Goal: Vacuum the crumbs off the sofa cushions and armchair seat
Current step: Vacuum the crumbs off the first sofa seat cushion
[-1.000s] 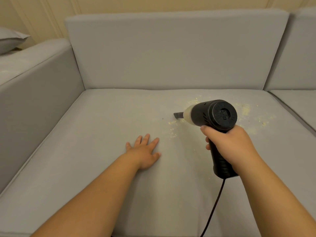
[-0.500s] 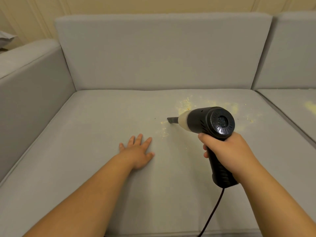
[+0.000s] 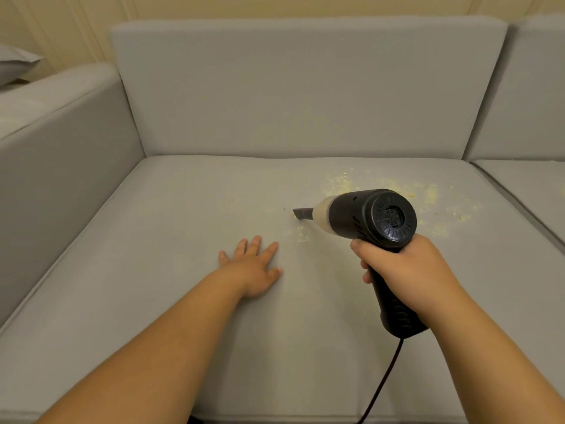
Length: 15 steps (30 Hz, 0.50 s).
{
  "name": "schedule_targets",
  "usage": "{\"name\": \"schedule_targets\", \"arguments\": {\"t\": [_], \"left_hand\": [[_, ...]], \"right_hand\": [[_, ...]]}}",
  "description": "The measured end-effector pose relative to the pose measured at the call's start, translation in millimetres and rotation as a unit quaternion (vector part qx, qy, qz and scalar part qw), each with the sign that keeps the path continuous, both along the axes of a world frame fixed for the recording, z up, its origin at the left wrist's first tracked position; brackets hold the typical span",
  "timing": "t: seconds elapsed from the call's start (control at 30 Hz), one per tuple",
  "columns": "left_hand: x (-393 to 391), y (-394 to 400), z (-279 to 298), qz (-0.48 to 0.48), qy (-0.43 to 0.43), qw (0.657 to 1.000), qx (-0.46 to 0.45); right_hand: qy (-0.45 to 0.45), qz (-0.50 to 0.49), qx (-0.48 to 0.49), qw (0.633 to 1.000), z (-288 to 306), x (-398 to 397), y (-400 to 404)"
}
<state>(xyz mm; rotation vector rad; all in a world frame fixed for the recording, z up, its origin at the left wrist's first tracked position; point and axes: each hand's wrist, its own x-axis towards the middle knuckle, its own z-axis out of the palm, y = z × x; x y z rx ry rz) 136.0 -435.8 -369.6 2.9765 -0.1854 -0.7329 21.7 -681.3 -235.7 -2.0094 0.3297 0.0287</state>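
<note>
Nozzle (image 3: 302, 214) unmoved; one vacuum (image 3: 367, 218), two hands, crumbs (image 3: 339, 182) uncountable.

nozzle (image 3: 302, 214): shifted left along seat cushion (image 3: 171, 240) | crumbs (image 3: 301, 232): fewer beside nozzle than earlier | left hand (image 3: 252, 267): position unchanged relative to nozzle shift

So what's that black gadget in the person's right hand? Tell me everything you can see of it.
It is a black handheld vacuum, pistol-shaped and plastic-looking. Its round rear end faces the camera, with a ring of vent slots. A cream-coloured section at the front leads into a narrow dark nozzle, whose tip sits at or just above the grey fabric seat cushion beside scattered yellowish crumbs. The right hand grips its ribbed handle, and a dark cord trails from the handle's base.
</note>
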Motion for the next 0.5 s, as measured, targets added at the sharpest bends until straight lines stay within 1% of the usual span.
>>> {"name": "schedule_targets", "arguments": {"t": [0.5], "left_hand": [[0.3,0.6,1.4,0.003,0.005,1.000,-0.007]], "right_hand": [[0.001,0.010,-0.012,1.000,-2.9,-2.4,1.6]]}}
